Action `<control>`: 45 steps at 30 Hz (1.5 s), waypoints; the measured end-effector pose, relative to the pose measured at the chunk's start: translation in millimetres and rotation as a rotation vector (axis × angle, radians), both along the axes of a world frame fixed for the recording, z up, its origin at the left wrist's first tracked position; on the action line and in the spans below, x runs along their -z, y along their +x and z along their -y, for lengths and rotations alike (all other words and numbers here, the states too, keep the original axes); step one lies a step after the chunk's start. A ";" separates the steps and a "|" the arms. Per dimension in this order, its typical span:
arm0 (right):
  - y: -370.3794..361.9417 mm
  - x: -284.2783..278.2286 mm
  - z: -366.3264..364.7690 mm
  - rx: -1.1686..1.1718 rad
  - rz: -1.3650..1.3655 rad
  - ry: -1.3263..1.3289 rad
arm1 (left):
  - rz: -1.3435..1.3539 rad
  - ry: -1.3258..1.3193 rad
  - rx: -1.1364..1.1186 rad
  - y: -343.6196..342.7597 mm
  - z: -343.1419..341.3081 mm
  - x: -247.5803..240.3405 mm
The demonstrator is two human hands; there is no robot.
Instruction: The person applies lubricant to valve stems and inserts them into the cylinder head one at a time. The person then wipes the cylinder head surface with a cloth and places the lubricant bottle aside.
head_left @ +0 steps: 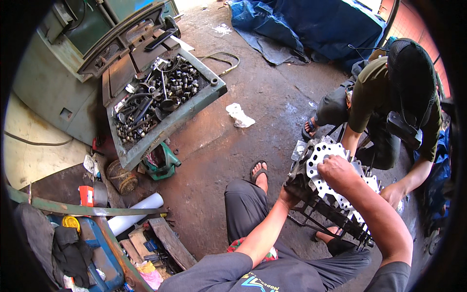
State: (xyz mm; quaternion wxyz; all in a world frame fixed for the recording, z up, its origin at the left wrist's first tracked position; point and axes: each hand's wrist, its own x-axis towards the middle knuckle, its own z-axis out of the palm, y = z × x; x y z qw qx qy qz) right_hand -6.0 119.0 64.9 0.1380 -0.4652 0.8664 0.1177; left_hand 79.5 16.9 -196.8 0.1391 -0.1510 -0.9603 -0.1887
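Observation:
A silver metal plate with many holes, like a cylinder head gasket (318,155), lies on top of a dark engine block (311,197) in front of my knees. My right hand (336,171) rests on the plate with its fingers curled into a fist; whatever they may hold is hidden. At the block's near left side, my left hand (290,195) grips its edge, the fingertips lost in shadow. Across from me a crouching co-worker (389,97) reaches to the block with both arms, one hand behind the plate and one at its right end.
A metal tray (127,155) of valves and small engine parts stands at the upper left. Below it are a green jug (168,164) and a rusty can (121,177). A white rag (240,116) lies on the floor. Blue tarpaulin (311,24) covers something at the back.

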 end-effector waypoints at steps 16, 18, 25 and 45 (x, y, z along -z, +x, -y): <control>30.2 -16.5 -45.5 0.377 0.006 -0.124 | -0.241 0.190 -0.009 -11.2 9.4 -27.2; 33.2 -14.0 -47.9 0.318 -0.033 -0.174 | -0.138 0.222 -0.026 -11.0 9.5 -29.3; 16.3 -8.9 -36.4 0.363 0.005 -0.073 | -0.333 0.159 -0.054 -10.7 7.8 -10.8; 34.7 -6.0 -53.3 0.554 -0.032 -0.334 | -0.339 0.113 0.031 -18.3 11.0 23.7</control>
